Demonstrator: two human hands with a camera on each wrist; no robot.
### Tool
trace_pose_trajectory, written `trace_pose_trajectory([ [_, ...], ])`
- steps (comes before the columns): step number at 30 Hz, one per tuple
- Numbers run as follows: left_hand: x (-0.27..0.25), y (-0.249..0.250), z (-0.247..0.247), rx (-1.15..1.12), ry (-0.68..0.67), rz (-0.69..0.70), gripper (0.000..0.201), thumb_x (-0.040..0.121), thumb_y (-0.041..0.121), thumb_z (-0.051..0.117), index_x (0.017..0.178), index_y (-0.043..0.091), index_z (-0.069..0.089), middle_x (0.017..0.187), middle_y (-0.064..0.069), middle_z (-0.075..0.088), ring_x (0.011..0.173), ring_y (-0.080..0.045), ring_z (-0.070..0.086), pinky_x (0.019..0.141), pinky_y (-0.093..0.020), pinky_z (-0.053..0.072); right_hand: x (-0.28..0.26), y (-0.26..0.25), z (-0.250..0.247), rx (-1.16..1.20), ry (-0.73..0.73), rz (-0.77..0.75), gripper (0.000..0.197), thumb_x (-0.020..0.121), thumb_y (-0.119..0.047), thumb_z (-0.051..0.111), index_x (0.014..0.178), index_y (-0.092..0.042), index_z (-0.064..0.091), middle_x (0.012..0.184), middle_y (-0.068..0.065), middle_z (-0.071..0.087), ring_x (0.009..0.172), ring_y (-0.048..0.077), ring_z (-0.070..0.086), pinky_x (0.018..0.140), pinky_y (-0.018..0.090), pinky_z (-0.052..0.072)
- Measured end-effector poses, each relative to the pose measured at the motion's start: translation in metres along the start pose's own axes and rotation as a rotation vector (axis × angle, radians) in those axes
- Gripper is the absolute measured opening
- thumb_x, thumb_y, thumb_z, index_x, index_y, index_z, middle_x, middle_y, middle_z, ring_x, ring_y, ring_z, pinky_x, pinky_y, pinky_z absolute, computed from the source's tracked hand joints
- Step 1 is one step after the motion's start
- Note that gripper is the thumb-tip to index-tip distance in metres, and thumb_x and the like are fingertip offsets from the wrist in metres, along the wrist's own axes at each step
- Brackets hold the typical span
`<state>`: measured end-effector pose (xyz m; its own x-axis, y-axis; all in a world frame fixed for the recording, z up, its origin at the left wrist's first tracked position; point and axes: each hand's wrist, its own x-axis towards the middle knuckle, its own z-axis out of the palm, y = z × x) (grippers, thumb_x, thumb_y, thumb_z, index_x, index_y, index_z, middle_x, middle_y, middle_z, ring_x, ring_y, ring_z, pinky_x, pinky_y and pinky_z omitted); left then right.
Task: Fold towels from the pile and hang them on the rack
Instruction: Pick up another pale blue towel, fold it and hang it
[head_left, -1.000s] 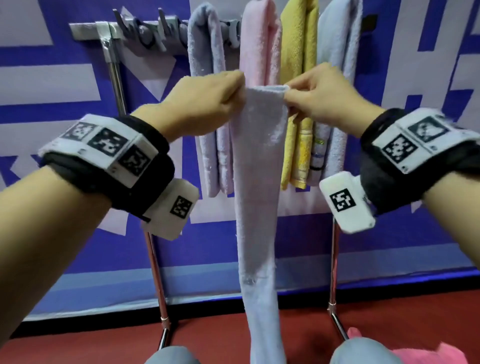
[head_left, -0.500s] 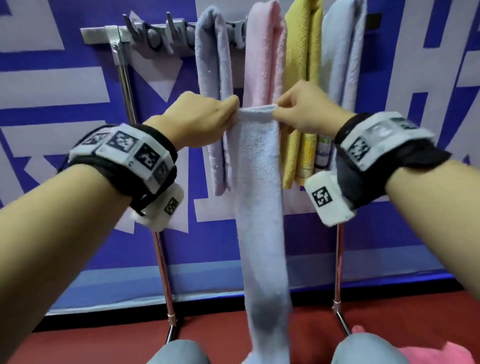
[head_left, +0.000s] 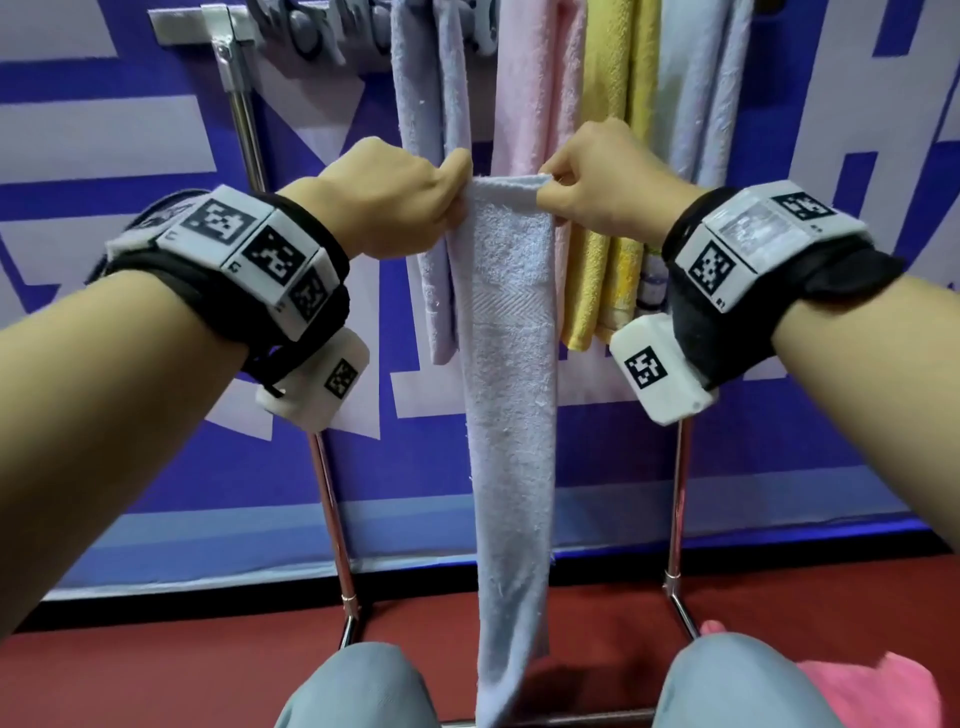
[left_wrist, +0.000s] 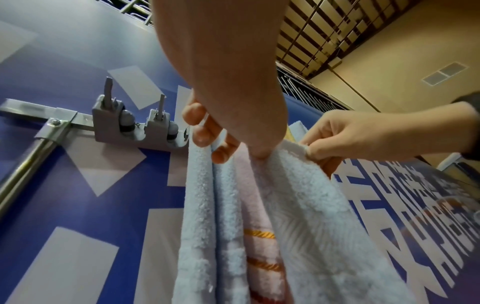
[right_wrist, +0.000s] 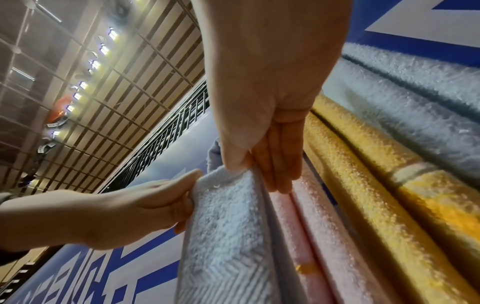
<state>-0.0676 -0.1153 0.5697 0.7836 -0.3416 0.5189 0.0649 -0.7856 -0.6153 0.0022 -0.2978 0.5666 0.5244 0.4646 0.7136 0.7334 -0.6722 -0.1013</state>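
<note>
Plain unlabelled towel between both hands

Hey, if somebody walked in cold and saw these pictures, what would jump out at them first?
Most striking is the long pale blue towel hanging down the centre, its top corners pinched by the left hand and right hand. Behind them, a rack holds blue, pink and yellow towels side by side.

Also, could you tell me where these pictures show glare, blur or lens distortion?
Head view: sharp, rack post bowed by the wide angle. Left wrist view: left hand close and soft, rack clips crisp. Right wrist view: ceiling lights glare; yellow towel slightly blurred.
</note>
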Motion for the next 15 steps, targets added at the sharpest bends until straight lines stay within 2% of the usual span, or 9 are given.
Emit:
trace_pose_trajectory([
  [2, -0.001, -0.001, 0.000, 0.002, -0.007, 0.011, 0.024, 0.100, 0.027, 0.032, 0.101, 0.003, 0.035, 0.050, -0.005, 0.033, 0.041, -0.020, 0.023, 0.046, -0.026, 0.013, 0.001, 0.002, 0.001, -0.007, 0.004, -0.003, 0.029, 0.082, -0.016, 0.050, 0.078, 0.007, 0.068, 0.061, 0.022, 0.056, 0.050, 0.022, 0.038, 0.083, 0.040, 0.051],
  [3, -0.002, -0.001, 0.000, -0.003, -0.011, 0.014, 0.025, 0.100, 0.025, 0.033, 0.103, 0.001, 0.037, 0.050, -0.007, 0.036, 0.040, -0.019, 0.023, 0.046, -0.026, 0.013, 0.001, 0.003, 0.002, -0.008, 0.005, -0.003, 0.029, 0.082, -0.017, 0.050, 0.078, 0.006, 0.069, 0.058, 0.019, 0.053, 0.049, 0.021, 0.037, 0.088, 0.042, 0.049],
  [5, -0.003, -0.001, 0.002, -0.013, -0.017, 0.009, 0.024, 0.099, 0.022, 0.034, 0.105, 0.000, 0.038, 0.049, -0.007, 0.036, 0.040, -0.018, 0.023, 0.046, -0.025, 0.014, 0.000, 0.002, 0.003, 0.012, 0.007, -0.001, 0.030, 0.082, -0.017, 0.050, 0.079, 0.005, 0.069, 0.057, 0.017, 0.051, 0.051, 0.022, 0.038, 0.084, 0.041, 0.051],
  [8, -0.005, -0.002, 0.003, -0.035, -0.029, -0.011, 0.022, 0.098, 0.019, 0.033, 0.106, 0.000, 0.039, 0.048, -0.003, 0.031, 0.040, -0.019, 0.026, 0.046, -0.026, 0.017, -0.004, 0.002, 0.007, 0.107, -0.014, 0.009, 0.030, 0.083, -0.017, 0.049, 0.083, 0.003, 0.072, 0.072, 0.021, 0.067, 0.061, 0.024, 0.052, 0.064, 0.033, 0.049],
  [10, -0.005, -0.001, 0.004, -0.080, -0.033, -0.040, 0.021, 0.099, 0.021, 0.032, 0.106, 0.002, 0.039, 0.052, -0.004, 0.037, 0.042, -0.023, 0.032, 0.047, -0.028, 0.022, -0.006, 0.004, 0.011, 0.152, -0.036, 0.028, 0.030, 0.083, -0.017, 0.050, 0.086, 0.002, 0.073, 0.078, 0.020, 0.070, 0.065, 0.023, 0.058, 0.058, 0.028, 0.044],
  [12, -0.006, 0.001, 0.004, -0.166, -0.055, -0.080, 0.020, 0.100, 0.023, 0.029, 0.104, 0.006, 0.037, 0.064, -0.009, 0.049, 0.052, -0.030, 0.043, 0.053, -0.033, 0.030, -0.007, 0.005, 0.014, 0.183, -0.054, 0.051, 0.028, 0.083, -0.016, 0.051, 0.087, 0.001, 0.074, 0.080, 0.019, 0.071, 0.069, 0.021, 0.061, 0.059, 0.026, 0.044],
  [15, -0.007, 0.005, 0.007, -0.286, -0.082, -0.134, 0.012, 0.101, 0.023, 0.030, 0.094, 0.013, 0.029, 0.078, -0.010, 0.049, 0.066, -0.031, 0.044, 0.062, -0.037, 0.030, -0.007, 0.005, 0.017, 0.221, -0.068, 0.069, 0.027, 0.085, -0.016, 0.053, 0.091, 0.002, 0.073, 0.083, 0.020, 0.072, 0.080, 0.028, 0.068, 0.072, 0.032, 0.054],
])
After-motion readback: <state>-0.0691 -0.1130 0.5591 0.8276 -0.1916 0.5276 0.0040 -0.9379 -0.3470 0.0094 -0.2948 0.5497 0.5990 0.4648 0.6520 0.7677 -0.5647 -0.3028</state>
